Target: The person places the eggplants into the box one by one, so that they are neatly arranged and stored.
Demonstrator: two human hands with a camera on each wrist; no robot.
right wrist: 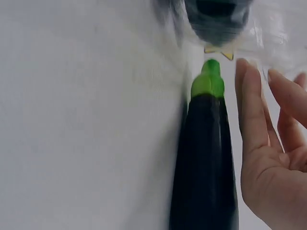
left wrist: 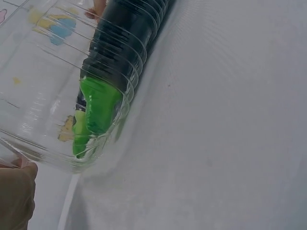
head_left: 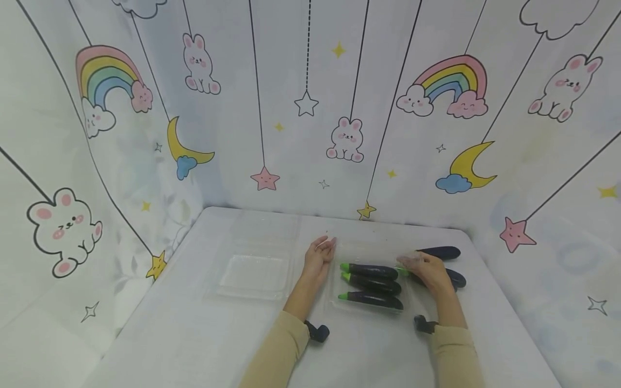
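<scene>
A clear plastic container (head_left: 335, 303) holds three dark purple eggplants (head_left: 375, 284) with green stems, lying side by side. Its clear lid (head_left: 361, 249) stands raised at the back. My left hand (head_left: 317, 261) is at the lid's left side, fingertips pinching the clear edge; part of that hand (left wrist: 18, 196) shows low in the left wrist view. On the other side my right hand (head_left: 429, 272) has its fingers and thumb (right wrist: 288, 96) at the clear plastic's right edge. Close beside it in the right wrist view lies an eggplant (right wrist: 204, 158) outside the container.
To the left lies another clear plastic container (head_left: 254, 275), its lid folded back behind it. More loose eggplants (head_left: 440, 252) lie at the right beyond my right hand. A patterned cloth wall (head_left: 291, 134) rises behind the white table (head_left: 194, 334).
</scene>
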